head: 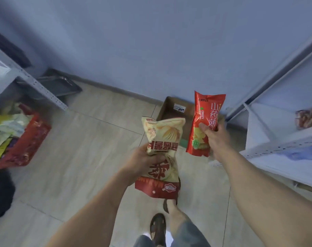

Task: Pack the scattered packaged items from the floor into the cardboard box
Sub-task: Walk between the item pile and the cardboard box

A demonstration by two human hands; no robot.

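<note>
left hand grips a cream snack bag, right hand grips a red chip bag above the cardboard box.

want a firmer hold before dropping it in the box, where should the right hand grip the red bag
Probably round the red bag at its middle, from its right edge, where the right hand already pinches it: the bag stands upright and narrow.

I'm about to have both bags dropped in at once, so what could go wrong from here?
1. The cardboard box is mostly hidden behind the cream bag and red bag, so a blind drop could miss it.
2. The left hand grips the cream bag mid-body; squeezing may crush the contents.
3. The right hand is close to the white shelf, and a swing toward the box might clip it.
</note>
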